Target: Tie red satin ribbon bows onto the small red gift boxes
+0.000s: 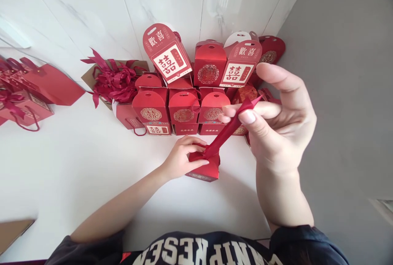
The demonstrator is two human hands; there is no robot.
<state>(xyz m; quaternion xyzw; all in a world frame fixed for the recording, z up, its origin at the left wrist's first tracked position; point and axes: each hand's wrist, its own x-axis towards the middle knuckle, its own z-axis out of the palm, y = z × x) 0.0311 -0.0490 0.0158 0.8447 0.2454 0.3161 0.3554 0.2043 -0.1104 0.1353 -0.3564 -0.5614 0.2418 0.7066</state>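
A small red gift box [206,172] sits on the white table in front of me. My left hand [183,155] is closed on its top, thumb on the near side and fingers on the far side. From the box top a dark red ribbon [225,135] stretches taut up to the right. My right hand [278,124] is raised, pinching the ribbon's end between thumb and a finger, with the index finger lifted off. Where the ribbon meets the box, my left fingers partly hide it.
Stacked red gift boxes [151,109] with gold and white emblems stand against the tiled wall. Left of them, a cardboard box [89,77] holds a heap of ribbons [118,77]. Red gift bags [58,83] are at far left. A grey wall [344,93] bounds the right.
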